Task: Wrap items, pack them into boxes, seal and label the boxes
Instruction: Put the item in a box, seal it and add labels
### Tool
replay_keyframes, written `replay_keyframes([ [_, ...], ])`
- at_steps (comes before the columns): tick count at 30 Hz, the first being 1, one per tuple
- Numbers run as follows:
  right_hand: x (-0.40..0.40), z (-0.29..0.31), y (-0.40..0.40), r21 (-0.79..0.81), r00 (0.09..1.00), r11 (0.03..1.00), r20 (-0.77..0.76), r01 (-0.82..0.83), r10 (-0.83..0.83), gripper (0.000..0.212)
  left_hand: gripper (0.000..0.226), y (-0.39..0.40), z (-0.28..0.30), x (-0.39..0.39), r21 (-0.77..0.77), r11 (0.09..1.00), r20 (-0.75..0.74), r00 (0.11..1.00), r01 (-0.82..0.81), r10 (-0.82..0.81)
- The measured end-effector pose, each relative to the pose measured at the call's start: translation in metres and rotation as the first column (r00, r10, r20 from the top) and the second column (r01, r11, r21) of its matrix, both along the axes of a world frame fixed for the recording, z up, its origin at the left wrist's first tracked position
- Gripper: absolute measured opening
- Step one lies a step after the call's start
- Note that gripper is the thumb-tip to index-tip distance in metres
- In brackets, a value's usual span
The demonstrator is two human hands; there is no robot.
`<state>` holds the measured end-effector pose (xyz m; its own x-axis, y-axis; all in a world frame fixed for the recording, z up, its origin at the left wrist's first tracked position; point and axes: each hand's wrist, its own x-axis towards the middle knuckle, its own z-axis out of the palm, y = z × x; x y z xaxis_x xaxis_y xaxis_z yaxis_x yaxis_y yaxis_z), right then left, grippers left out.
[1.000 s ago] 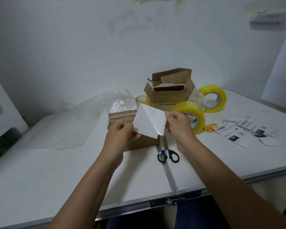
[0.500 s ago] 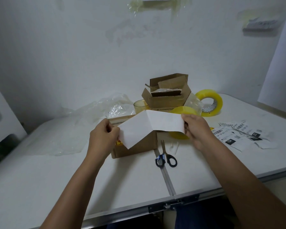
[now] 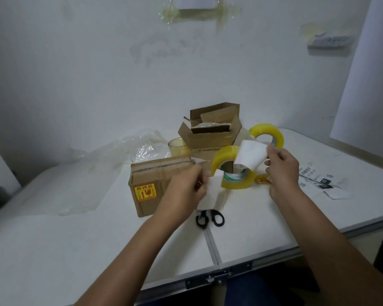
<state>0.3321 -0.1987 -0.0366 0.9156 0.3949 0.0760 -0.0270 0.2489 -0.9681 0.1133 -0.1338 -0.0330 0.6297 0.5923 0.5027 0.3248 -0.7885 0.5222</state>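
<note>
A sealed brown cardboard box [image 3: 150, 184] with a yellow fragile sticker stands on the white table [image 3: 53, 239]. My left hand [image 3: 186, 193] pinches one white sheet [image 3: 213, 192] just right of that box. Farther right and higher, my right hand [image 3: 283, 173] pinches a second white sheet [image 3: 250, 156], curled, in front of the tape rolls. The two sheets are apart. Which one is the label and which the backing cannot be told.
An open cardboard box [image 3: 210, 133] sits at the back on another carton, with a yellowish glass [image 3: 177, 146] beside it. Two yellow tape rolls [image 3: 232, 173] [image 3: 266, 134], black scissors [image 3: 209, 218], printed labels [image 3: 318, 182] and crumpled clear plastic [image 3: 97, 168] lie around.
One white sheet held between both hands has been pulled apart into two pieces. My right hand moved right and up with one; my left hand moved right with the other.
</note>
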Motion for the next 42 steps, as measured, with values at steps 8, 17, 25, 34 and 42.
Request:
replay_keyframes([
  [8,0.018,0.007,-0.014,0.087,0.995,0.996,0.098,0.005,-0.014,0.010,0.021,0.018,-0.032,0.079,0.292,0.945,-0.246,0.966,0.147,-0.074],
  [17,0.006,0.020,-0.007,0.115,0.915,0.990,0.404,-0.077,0.024,0.006,0.025,0.025,-0.042,0.082,0.051,0.973,-0.115,0.969,0.226,-0.219],
  [25,-0.038,0.024,0.011,-0.204,0.399,0.949,0.871,-0.239,0.288,0.007,0.017,0.035,0.024,0.019,-0.578,0.798,0.394,0.914,0.169,0.092],
  [34,-0.090,0.026,0.043,-0.464,-0.005,0.881,0.885,-0.093,0.465,0.036,0.057,0.070,0.049,-0.050,-0.647,0.753,0.201,0.925,-0.121,0.322],
  [42,-0.122,0.031,0.062,-0.465,0.080,0.872,0.874,-0.154,0.480,0.028,0.054,0.074,0.053,-0.064,-0.451,0.865,0.094,0.951,-0.222,0.294],
])
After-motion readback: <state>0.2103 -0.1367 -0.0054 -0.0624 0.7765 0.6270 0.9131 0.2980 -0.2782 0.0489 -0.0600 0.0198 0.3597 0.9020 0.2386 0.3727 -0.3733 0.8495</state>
